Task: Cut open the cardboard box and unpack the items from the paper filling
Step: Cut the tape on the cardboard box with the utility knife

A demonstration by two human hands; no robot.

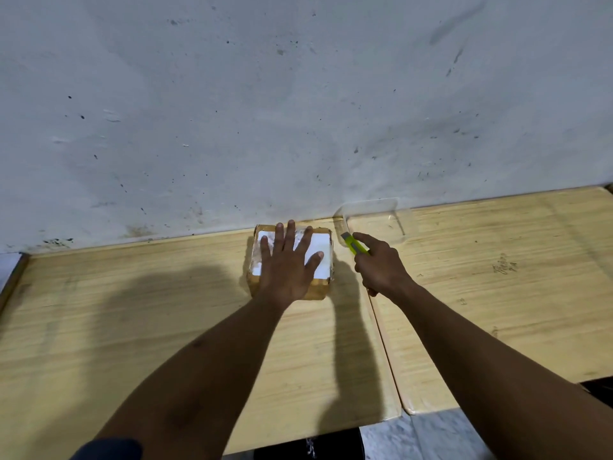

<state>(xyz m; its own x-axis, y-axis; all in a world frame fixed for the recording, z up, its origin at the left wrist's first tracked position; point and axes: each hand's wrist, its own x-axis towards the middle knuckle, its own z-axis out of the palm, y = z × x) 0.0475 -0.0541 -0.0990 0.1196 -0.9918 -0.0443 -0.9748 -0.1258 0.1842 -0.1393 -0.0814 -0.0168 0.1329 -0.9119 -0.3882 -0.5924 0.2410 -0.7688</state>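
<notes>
From the head view, my left hand (288, 260) lies flat and spread, fingers fully extended, pressing down on top of the cardboard box (289, 262); it grips nothing, it only pins. The box sits on the bench (132, 327) close against the wall (298, 94), its top covered by a white label (321, 258) under glossy tape. My right hand (378, 265) is just to the right of the box, curled closed around a yellow-green utility knife (355, 245), whose tip points up and away toward a clear plastic container (374, 220) standing behind and to the right of the box. The blade end is not touching the box yet; I cannot tell how far the blade is out.

I judge the cut has not begun. To do it well, I should keep my left palm firm but shift its fingers off the line I mean to cut. Then I'd bring the knife to the tape seam, run it shallow so the contents and paper filling inside are spared, and draw it away from my holding hand.
</notes>
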